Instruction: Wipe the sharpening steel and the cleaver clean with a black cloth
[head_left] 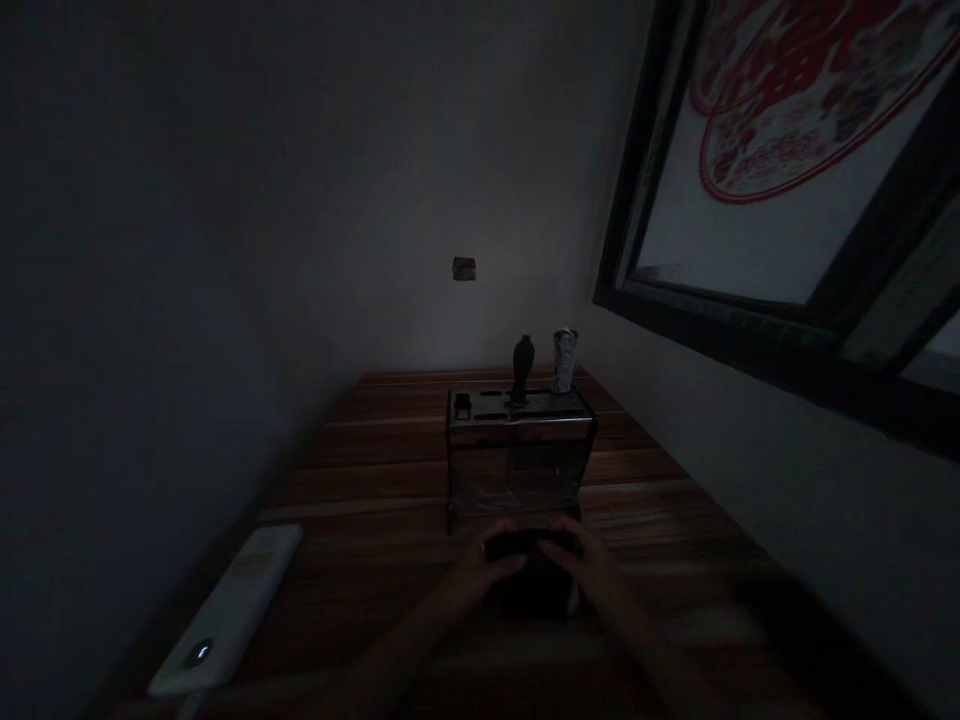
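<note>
In the dim light my left hand (485, 562) and my right hand (583, 560) grip the two sides of a small black object (534, 590) low in the head view, over the table. Their thumbs lie across its near face and the fingers curl behind the top edge. It is too dark to make out its kind. Just beyond it stands a dark-framed holder (517, 465) with a slotted top and see-through front. A black handle-like piece (523, 365) stands upright in the top, and a silvery, foil-like cup shape (565, 358) rises at its right end.
A white oblong device (232, 605) with a round shiny spot and a cord lies on the left of the wood-grain table (360, 500). Walls rise left, right and behind; a socket box (463, 268) sits in the back wall. A dark-framed window (720, 240) fills the upper right.
</note>
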